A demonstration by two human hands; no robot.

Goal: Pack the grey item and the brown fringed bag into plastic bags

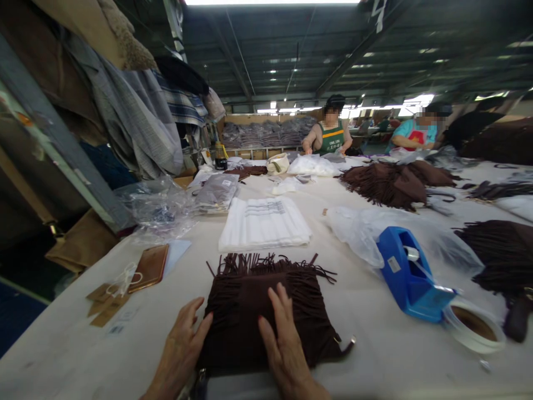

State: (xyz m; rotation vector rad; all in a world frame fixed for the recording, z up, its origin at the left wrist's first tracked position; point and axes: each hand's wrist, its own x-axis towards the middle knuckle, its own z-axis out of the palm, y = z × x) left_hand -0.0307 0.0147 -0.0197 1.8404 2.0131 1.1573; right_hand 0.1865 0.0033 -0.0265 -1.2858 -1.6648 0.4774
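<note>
A dark brown fringed bag (258, 311) lies flat on the table in front of me, its loose fringe pointing away. At its left edge is my left hand (181, 341), fingers apart and thumb by the bag's side. My right hand (285, 339) rests over the middle of the bag with its fingers spread. A short strap end with a metal clip sticks out at the bag's lower right. Just beyond the fringe lies a stack of white plastic bags (266, 225) with printed lines.
On the right stand a blue tape dispenser (410, 278) and a tape roll (474, 328). A phone (149, 268) and brown tags (106, 304) lie left. More brown fringed bags (387, 180) are heaped farther back. Two people (331, 136) work across the table (158, 355).
</note>
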